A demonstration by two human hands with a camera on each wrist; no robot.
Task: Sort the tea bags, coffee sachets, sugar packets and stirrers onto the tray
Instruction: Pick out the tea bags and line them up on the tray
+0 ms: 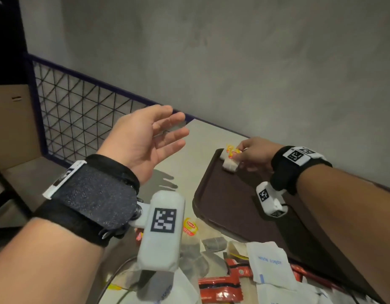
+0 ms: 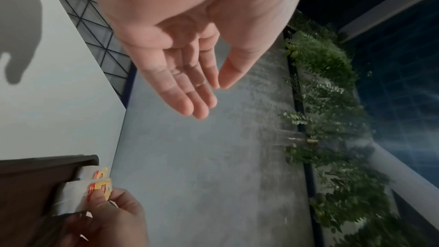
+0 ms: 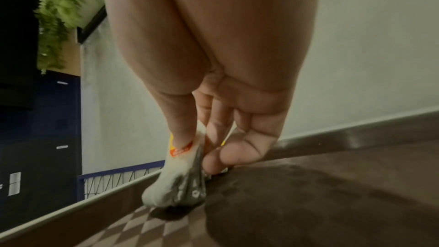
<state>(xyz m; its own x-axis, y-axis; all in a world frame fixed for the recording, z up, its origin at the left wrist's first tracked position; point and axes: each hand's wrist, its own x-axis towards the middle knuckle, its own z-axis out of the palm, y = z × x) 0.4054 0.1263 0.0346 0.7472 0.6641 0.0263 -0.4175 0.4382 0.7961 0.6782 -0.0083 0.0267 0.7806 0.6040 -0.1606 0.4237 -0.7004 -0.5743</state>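
Brown tray (image 1: 244, 200) sits on the pale worktop (image 1: 189, 170), its far corner toward the grey wall. I count two tea bags on the tray, both in that far corner; the rest of the tray floor I can see is bare.

My right hand (image 1: 254, 155) is over that corner, thumb and fingers pinched on the yellow-red tag of one tea bag (image 1: 230, 165); the bag hangs from the tag with its lower end touching the tray floor. The second tea bag (image 1: 226, 151) lies just beyond it against the rim.

My left hand (image 1: 145, 139) hovers above the worktop, left of the tray, palm open, fingers straight and apart, holding nothing.

Near edge of the worktop, off the tray: a loose pile of tea bags (image 1: 212, 242), white sugar packets (image 1: 269, 263) and red coffee sachets (image 1: 219, 289), overlapping. I cannot make out stirrers.
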